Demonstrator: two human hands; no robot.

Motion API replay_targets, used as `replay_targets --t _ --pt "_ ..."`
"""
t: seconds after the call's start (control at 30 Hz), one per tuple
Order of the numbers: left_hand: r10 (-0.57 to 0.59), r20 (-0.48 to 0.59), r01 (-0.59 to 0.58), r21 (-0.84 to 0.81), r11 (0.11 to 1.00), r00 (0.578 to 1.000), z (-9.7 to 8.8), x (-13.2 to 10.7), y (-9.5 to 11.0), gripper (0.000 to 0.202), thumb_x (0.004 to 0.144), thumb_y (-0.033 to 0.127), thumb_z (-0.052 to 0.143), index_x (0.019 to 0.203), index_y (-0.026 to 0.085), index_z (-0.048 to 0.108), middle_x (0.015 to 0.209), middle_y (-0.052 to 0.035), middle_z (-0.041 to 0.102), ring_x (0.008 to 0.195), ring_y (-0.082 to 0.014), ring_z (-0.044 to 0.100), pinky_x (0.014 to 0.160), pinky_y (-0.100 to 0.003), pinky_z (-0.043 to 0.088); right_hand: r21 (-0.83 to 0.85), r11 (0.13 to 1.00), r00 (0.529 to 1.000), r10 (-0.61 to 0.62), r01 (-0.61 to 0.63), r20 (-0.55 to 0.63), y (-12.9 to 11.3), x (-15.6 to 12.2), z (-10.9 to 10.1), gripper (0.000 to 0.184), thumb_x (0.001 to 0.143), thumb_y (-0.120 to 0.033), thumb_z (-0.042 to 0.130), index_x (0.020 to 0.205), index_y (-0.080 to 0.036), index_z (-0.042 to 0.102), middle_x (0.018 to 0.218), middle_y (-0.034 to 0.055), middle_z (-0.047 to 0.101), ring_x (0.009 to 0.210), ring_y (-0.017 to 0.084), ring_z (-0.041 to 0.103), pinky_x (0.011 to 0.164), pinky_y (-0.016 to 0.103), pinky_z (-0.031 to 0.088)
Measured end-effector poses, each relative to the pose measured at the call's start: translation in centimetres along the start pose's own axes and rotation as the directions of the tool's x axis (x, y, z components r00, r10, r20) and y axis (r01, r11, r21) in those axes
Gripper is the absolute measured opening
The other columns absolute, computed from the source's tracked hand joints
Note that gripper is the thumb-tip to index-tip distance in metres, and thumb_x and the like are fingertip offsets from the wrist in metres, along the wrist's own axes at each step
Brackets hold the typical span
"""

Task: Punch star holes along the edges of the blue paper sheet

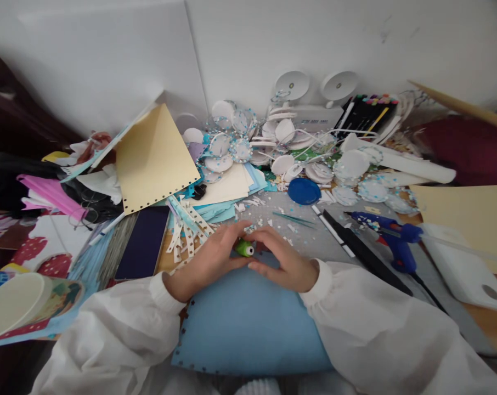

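Note:
A small green craft punch (244, 248) with a pale star-marked end sits between my two hands, at the far edge of a blue sheet of paper (252, 323). My left hand (209, 255) closes on it from the left, thumb and fingers bent around it. From the right, my right hand (285, 260) curls its fingers and thumb against the punch; part of its grip is hidden. The blue sheet lies low in front of me, with small star-shaped holes along its left and near edges.
Punched paper strips (188, 230) and a dark phone (143, 241) lie left, below a cream sheet (156, 159) with a punched edge. Tweezers (293, 219), a blue lid (304, 191), a black-handled tool (355, 241) and a blue glue gun (396, 236) are right. A paper cup (38, 302) stands near left.

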State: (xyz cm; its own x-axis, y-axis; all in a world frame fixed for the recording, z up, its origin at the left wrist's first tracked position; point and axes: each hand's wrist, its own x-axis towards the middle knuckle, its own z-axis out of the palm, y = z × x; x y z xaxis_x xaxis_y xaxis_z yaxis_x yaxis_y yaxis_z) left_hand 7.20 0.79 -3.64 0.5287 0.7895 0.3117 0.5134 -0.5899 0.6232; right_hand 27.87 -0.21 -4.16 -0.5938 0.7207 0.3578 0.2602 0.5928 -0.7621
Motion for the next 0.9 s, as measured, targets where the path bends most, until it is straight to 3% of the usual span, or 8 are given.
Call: replay_targets --t 0.13,0.37,0.57,0.67,0.8,0.9 --pt "0.014 0.033 -0.012 -0.041 0.999 0.999 0.2 -0.2 -0.2 0.062 0.081 0.032 0.07 0.133 0.027 0.036 0.116 -0.0075 0.062 0.104 -0.0225 0.062 0.088 -0.035 0.051 0.033 0.999 0.999 0.028 -0.027 -0.034 0.5 0.0 0.4 0.032 0.091 -0.029 0.055 0.122 -0.021 0.049 0.11 0.0105 0.058 0.096 0.021 0.058 0.079 0.036 0.053" --pt "-0.09 0.026 0.093 -0.191 0.977 0.996 0.7 0.0 -0.2 0.077 0.072 0.043 0.076 0.134 0.028 0.032 0.115 -0.0067 0.062 0.097 -0.0216 0.064 0.085 -0.036 0.053 0.044 0.999 0.991 0.015 -0.01 -0.133 0.7 0.2 -0.3 0.023 0.091 -0.03 0.055 0.113 -0.023 0.059 0.102 0.0081 0.065 0.092 0.02 0.062 0.08 0.036 0.053" --pt "-0.023 -0.043 0.009 -0.295 0.956 0.999 0.8 0.6 -0.4 0.066 0.079 0.038 0.071 0.132 0.027 0.032 0.111 -0.0068 0.06 0.097 -0.0188 0.063 0.088 -0.036 0.052 0.253 0.962 0.978 0.145 -0.103 -0.152 0.7 0.5 -0.8 0.026 0.087 -0.035 0.06 0.11 -0.022 0.058 0.101 0.0075 0.065 0.085 0.018 0.064 0.077 0.033 0.055" --pt "-0.001 -0.056 -0.006 -0.124 0.992 0.998 -0.1 0.8 0.4 0.071 0.074 0.042 0.075 0.13 0.023 0.035 0.116 -0.0103 0.056 0.099 -0.022 0.06 0.086 -0.039 0.051 0.358 0.927 0.942 0.216 -0.115 -0.257 0.3 0.4 -2.4 0.03 0.083 -0.038 0.065 0.107 -0.022 0.057 0.099 0.0059 0.063 0.086 0.016 0.063 0.079 0.032 0.055" --pt "-0.001 0.151 -0.042 0.281 0.959 0.989 -1.5 0.2 1.8 0.055 0.074 0.044 0.074 0.117 0.019 0.052 0.116 -0.0115 0.058 0.109 -0.0309 0.052 0.092 -0.05 0.043 0.427 0.9 0.843 0.298 -0.091 -0.448 -1.0 -0.8 -6.0 0.039 0.074 -0.034 0.074 0.109 -0.025 0.059 0.11 0.0046 0.06 0.093 0.016 0.06 0.081 0.031 0.053" --pt "-0.024 0.229 -0.069 0.39 0.918 0.973 -1.9 -0.1 2.3 0.042 0.077 0.035 0.072 0.114 0.019 0.057 0.109 -0.0095 0.062 0.107 -0.0292 0.053 0.091 -0.047 0.041 0.455 0.887 0.787 0.336 -0.079 -0.517 -2.4 -2.4 -8.5 0.038 0.072 -0.03 0.075 0.107 -0.025 0.062 0.104 0.0035 0.06 0.088 0.016 0.06 0.081 0.032 0.052"
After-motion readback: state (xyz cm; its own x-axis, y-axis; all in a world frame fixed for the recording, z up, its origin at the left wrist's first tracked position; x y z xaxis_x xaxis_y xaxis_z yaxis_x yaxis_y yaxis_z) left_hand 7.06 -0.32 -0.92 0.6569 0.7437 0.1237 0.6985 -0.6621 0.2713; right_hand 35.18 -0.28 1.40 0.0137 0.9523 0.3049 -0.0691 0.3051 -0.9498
